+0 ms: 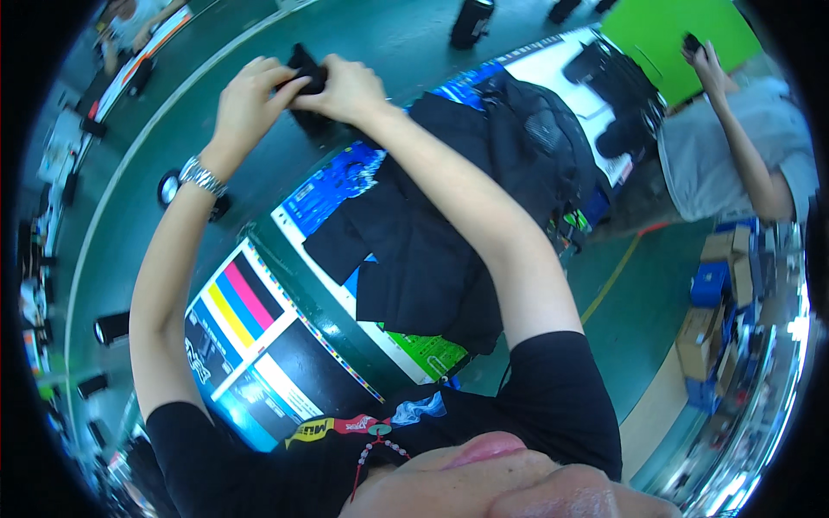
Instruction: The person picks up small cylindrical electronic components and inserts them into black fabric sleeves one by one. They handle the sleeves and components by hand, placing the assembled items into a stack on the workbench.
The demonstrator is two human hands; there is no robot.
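Note:
Out over the green work surface, my left hand [250, 97] and my right hand [347, 90] come together on a small black piece [304, 71], fingers and thumbs pinching it from both sides. It looks soft, like cloth, but its exact kind is not clear. Just below it a dark shape is partly hidden by my hands. Under my right forearm lies a heap of black cloth pieces [423, 259], spread over printed sheets.
Black cylinders [471, 22] stand or lie along the green surface [380, 52], one [112, 328] beside my left elbow. A colour-striped printed sheet [242, 302] lies close to me. At right another person's hand [710, 71] holds something small and black. Cardboard boxes [698, 341] sit beyond.

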